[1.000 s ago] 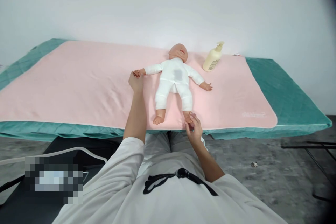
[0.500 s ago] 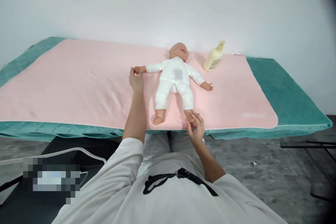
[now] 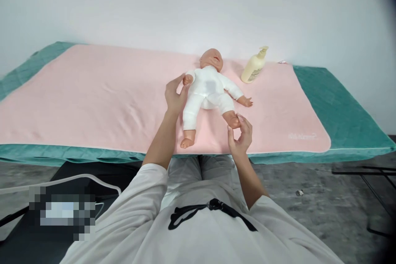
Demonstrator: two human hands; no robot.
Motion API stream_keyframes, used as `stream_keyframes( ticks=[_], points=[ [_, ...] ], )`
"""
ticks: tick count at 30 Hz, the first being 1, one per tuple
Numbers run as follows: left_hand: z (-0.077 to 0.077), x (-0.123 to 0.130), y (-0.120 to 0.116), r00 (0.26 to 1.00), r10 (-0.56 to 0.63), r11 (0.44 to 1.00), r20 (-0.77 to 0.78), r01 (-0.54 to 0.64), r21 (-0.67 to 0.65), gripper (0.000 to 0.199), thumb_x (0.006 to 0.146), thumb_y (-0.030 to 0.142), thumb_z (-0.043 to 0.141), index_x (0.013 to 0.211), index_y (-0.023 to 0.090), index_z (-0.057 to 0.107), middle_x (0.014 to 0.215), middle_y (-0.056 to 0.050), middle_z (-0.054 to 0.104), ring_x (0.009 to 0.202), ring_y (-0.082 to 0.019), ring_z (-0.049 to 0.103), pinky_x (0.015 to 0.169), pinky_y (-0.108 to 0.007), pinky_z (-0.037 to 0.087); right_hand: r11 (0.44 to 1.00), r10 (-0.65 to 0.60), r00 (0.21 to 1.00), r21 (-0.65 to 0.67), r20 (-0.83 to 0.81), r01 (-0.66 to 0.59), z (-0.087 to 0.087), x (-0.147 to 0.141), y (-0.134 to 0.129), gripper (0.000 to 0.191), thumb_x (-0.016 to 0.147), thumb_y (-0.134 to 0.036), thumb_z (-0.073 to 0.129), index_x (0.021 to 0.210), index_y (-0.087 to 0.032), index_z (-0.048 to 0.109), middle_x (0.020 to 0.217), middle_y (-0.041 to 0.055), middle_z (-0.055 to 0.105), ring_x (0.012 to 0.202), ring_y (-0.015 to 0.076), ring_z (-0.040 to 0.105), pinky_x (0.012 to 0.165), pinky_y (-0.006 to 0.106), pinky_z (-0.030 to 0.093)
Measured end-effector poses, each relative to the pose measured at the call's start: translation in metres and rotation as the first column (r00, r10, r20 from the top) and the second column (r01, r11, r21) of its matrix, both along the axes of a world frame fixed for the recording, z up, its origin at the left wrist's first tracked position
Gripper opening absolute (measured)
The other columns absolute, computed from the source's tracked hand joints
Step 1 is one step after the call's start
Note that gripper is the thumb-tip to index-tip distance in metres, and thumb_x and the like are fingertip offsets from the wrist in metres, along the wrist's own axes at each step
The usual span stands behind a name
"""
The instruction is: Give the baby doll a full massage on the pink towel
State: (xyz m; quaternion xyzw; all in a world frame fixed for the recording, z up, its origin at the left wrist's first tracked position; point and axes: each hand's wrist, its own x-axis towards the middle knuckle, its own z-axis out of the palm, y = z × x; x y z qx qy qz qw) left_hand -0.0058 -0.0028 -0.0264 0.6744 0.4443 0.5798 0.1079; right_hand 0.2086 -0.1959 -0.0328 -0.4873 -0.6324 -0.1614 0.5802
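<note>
Pink cloth (image 3: 93, 103) bears a bald, white-suited, grey-patched doll (image 3: 208, 86). Your left hand (image 3: 175, 94) grips 1 doll fist (image 3: 187, 79); your right hand (image 3: 242, 136) pinches 1 bare foot (image 3: 231, 119).

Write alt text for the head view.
A baby doll lies face-up on a pink mat while a person's left hand holds one doll hand and the right hand a doll foot. A cream pump bottle stands beside the doll's head.

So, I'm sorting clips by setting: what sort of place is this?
Perhaps a baby-care training room: a baby doll lies on a pink mat, with a pump bottle nearby.
</note>
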Motion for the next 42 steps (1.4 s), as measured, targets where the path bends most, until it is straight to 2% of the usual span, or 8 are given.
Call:
stream_keyframes(
  ticks=[7,10,14,17,21,25,34,42],
  points=[
    [-0.003,0.005,0.000,0.987,-0.083,0.996,-0.137,0.088,0.034,0.039,0.095,0.049,0.052,0.124,0.026,0.065,0.123,-0.007,0.070,0.117,-0.022,0.063,0.108,-0.042,0.044,0.999,0.021,1.000,0.025,0.019,-0.021,0.010,-0.008,0.026,0.048,0.092,-0.021,0.059,0.138,-0.027,0.047,0.123,0.0100,0.064,0.117,0.0229,0.064,0.098,0.046,0.058],
    [-0.003,0.006,0.001,0.980,-0.102,0.993,-0.170,0.111,0.044,0.042,0.095,0.052,0.051,0.124,0.025,0.064,0.124,-0.008,0.070,0.117,-0.022,0.064,0.106,-0.042,0.045,0.999,0.041,0.999,0.031,0.007,-0.041,0.011,-0.010,0.037,0.049,0.091,-0.021,0.060,0.138,-0.027,0.048,0.123,0.0092,0.065,0.118,0.0224,0.063,0.100,0.045,0.056],
    [-0.004,0.005,0.004,0.968,-0.138,0.988,-0.209,0.149,0.039,0.052,0.088,0.059,0.059,0.128,0.026,0.062,0.128,-0.007,0.068,0.120,-0.023,0.062,0.107,-0.041,0.044,0.999,0.046,0.999,0.018,0.000,-0.046,0.011,-0.010,0.047,0.046,0.092,-0.024,0.058,0.137,-0.027,0.049,0.124,0.0094,0.064,0.120,0.0227,0.062,0.102,0.045,0.055],
    [-0.005,0.004,0.005,0.962,-0.175,0.983,-0.210,0.183,0.021,0.053,0.087,0.058,0.061,0.130,0.027,0.061,0.130,-0.007,0.067,0.122,-0.024,0.061,0.108,-0.041,0.043,0.999,0.043,0.999,0.009,-0.011,-0.043,0.009,-0.009,0.051,0.043,0.094,-0.027,0.056,0.136,-0.026,0.049,0.124,0.0095,0.064,0.122,0.0234,0.061,0.104,0.047,0.053],
    [-0.002,0.005,0.003,0.966,-0.198,0.980,-0.164,0.196,-0.028,0.045,0.089,0.051,0.061,0.127,0.028,0.063,0.130,-0.007,0.067,0.124,-0.023,0.060,0.111,-0.041,0.041,0.998,0.035,0.999,-0.050,-0.029,-0.036,0.005,-0.009,0.051,0.039,0.095,-0.032,0.053,0.134,-0.026,0.048,0.125,0.0111,0.062,0.124,0.0250,0.060,0.105,0.051,0.052],
    [0.001,0.005,0.000,0.977,-0.165,0.985,-0.133,0.155,-0.080,0.040,0.088,0.046,0.065,0.124,0.028,0.065,0.129,-0.006,0.067,0.124,-0.024,0.060,0.112,-0.043,0.041,0.996,0.046,0.998,-0.073,-0.044,-0.049,0.004,-0.008,0.047,0.039,0.095,-0.033,0.052,0.133,-0.026,0.048,0.126,0.0116,0.061,0.125,0.0257,0.059,0.107,0.052,0.051],
    [0.002,-0.003,0.001,1.000,-0.009,0.996,0.014,0.010,-0.090,0.041,0.087,0.045,0.066,0.123,0.024,0.065,0.128,-0.007,0.067,0.124,-0.024,0.059,0.113,-0.042,0.042,0.996,0.025,0.999,-0.079,-0.048,-0.029,0.015,0.000,0.033,0.041,0.093,-0.030,0.057,0.134,-0.025,0.051,0.123,0.0113,0.064,0.123,0.0255,0.060,0.105,0.052,0.053],
    [0.002,-0.015,0.008,0.987,0.097,0.991,0.130,-0.084,-0.102,0.049,0.089,0.050,0.061,0.131,0.024,0.058,0.132,-0.010,0.063,0.127,-0.025,0.057,0.113,-0.042,0.041,0.986,0.046,0.993,-0.155,-0.107,-0.063,-0.005,0.000,-0.002,0.053,0.090,-0.026,0.062,0.140,-0.027,0.045,0.128,0.0119,0.059,0.124,0.0246,0.059,0.102,0.048,0.056]
  ],
)
